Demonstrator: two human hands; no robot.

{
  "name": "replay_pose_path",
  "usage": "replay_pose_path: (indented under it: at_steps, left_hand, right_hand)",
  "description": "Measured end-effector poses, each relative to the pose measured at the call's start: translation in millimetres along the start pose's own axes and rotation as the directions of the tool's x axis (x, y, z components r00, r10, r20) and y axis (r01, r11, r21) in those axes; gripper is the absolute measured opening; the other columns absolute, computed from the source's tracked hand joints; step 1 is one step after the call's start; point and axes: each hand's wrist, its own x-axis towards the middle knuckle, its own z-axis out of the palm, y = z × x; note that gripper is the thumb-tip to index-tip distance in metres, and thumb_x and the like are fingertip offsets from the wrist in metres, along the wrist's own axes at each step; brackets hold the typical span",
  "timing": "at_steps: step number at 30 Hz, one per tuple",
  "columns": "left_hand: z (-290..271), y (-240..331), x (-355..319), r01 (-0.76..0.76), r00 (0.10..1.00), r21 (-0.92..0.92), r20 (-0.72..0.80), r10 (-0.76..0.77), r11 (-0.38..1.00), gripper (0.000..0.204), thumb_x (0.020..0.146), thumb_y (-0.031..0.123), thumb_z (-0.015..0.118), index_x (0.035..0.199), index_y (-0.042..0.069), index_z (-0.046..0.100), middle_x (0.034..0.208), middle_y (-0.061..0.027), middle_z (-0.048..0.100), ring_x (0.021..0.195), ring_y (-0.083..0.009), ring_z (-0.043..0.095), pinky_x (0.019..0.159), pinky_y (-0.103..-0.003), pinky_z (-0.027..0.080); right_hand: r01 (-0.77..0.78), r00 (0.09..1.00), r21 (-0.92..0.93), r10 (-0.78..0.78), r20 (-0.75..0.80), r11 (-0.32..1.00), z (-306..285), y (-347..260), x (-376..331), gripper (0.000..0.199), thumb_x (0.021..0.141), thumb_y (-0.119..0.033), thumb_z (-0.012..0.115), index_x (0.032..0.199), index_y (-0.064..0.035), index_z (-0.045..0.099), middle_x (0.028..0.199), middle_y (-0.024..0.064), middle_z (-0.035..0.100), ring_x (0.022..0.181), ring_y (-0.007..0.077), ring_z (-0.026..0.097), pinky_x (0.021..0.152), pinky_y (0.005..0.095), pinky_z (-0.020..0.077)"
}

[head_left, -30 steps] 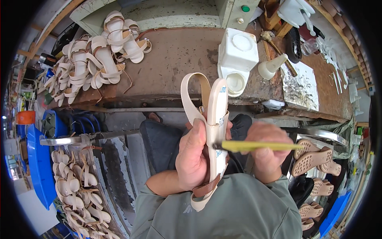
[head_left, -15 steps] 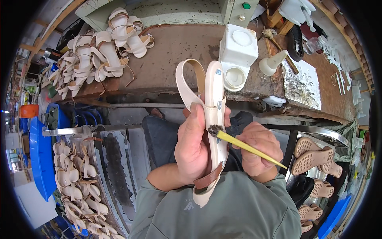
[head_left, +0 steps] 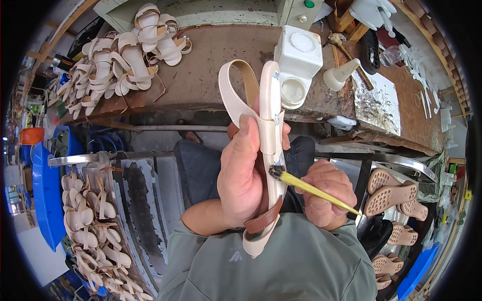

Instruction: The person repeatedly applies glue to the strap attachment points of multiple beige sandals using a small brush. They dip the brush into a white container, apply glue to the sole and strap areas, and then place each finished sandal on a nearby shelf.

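Observation:
Before my chest, my left hand [head_left: 244,173] is closed round a cream sandal upper [head_left: 267,135], held on edge with its underside facing right. A wide strap loops up at its far end, and a brown strap crosses near its lower end. My right hand [head_left: 329,193] grips a brush [head_left: 316,191] with a tapered yellow-green handle. The brush's dark bristles touch the edge of the sandal's underside, just below the cream side band. Some of my left fingers are hidden behind the sandal.
A brown worktable [head_left: 211,60] spans the far side, with piled cream sandals [head_left: 133,60] and a white glue container [head_left: 298,57]. More sandals [head_left: 90,226] lie on the left rack. Tan soles [head_left: 391,195] sit at right. A blue bin [head_left: 46,195] stands far left.
The brush tip has moved down a little along the sandal's edge, toward the brown strap. Both hands keep their hold, and the whole view has shifted slightly.

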Motion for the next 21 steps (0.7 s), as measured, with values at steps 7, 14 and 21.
replay_pose_path:
  at_steps: [7, 14, 21]
  left_hand:
    - [-3, 4, -2, 0.036, 0.999, -0.041, 0.038, -0.035, 0.999, 0.048, 0.098, 0.035, 0.037, 0.119, -0.007, 0.049, 0.098, -0.0091, 0.057, 0.085, -0.0119, 0.051, 0.077, -0.025, 0.04]
    - [-1, 7, -4, 0.067, 0.997, 0.019, 0.024, -0.068, 0.998, 0.051, 0.098, 0.034, 0.036, 0.127, -0.007, 0.043, 0.096, -0.0082, 0.056, 0.083, -0.0105, 0.049, 0.075, -0.024, 0.039]
    - [-2, 10, -2, 0.038, 0.988, 0.138, 0.142, -0.058, 0.99, 0.053, 0.099, 0.039, 0.026, 0.128, -0.002, 0.042, 0.102, -0.0111, 0.057, 0.086, -0.0152, 0.052, 0.077, -0.027, 0.044]
  right_hand:
    - [-0.004, 0.999, 0.015, 0.003, 0.045, 1.0, -4, -7, -3, 0.022, 0.071, -0.001, 0.069, 0.091, 0.0051, 0.061, 0.081, 0.0168, 0.065, 0.064, 0.0247, 0.065, 0.05, 0.0315, 0.0476]
    - [0.012, 0.997, 0.036, -0.014, 0.079, 0.999, -9, -11, -3, 0.021, 0.069, 0.001, 0.068, 0.089, 0.0045, 0.062, 0.079, 0.0166, 0.066, 0.061, 0.0232, 0.063, 0.049, 0.0311, 0.0465]
    - [0.06, 0.989, 0.119, -0.075, 0.125, 0.991, -16, -8, 1, 0.017, 0.068, -0.002, 0.069, 0.083, 0.004, 0.063, 0.075, 0.0161, 0.066, 0.059, 0.0224, 0.063, 0.048, 0.0293, 0.0448]
